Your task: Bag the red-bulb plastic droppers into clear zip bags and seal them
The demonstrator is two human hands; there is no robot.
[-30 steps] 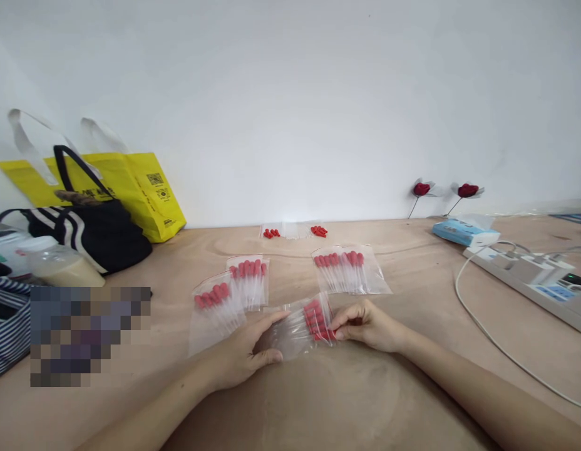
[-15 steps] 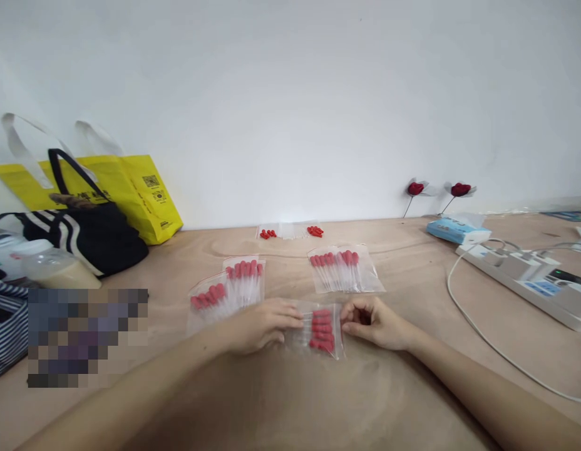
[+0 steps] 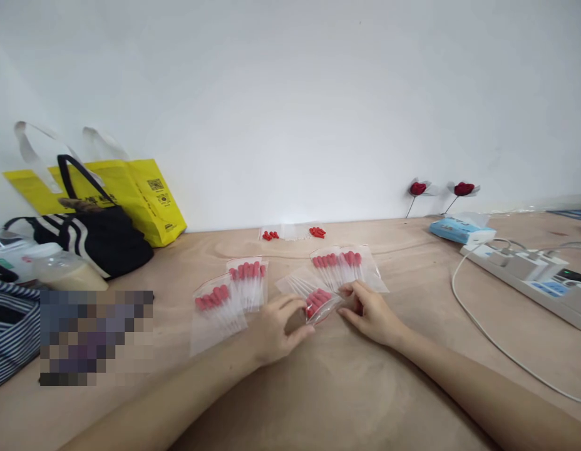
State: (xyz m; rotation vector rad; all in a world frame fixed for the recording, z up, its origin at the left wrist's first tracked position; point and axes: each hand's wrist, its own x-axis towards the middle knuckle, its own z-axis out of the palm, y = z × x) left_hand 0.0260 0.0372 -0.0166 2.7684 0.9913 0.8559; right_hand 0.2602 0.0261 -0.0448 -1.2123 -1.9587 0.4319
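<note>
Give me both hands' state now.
Left hand: pinching the clear bag of red-capped droppers.
Right hand: gripping the same bag's other side.

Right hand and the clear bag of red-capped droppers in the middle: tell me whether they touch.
Touching. The head view shows the right hand with its fingertips on the clear bag at its red-capped end, with no gap visible.

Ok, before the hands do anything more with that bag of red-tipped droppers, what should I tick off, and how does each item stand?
1. Both hands on the bag: ok; left hand and right hand pinch the clear bag.
2. Bag sealed: cannot tell.
3. Droppers inside the bag: ok; red tips bunched at its near end.
4. Room beside it: ok; bare table in front.
5. Finished bags kept apart: not ok; it overlaps the right-hand bag.
6. Power strip cable clear of the arms: ok.
</note>
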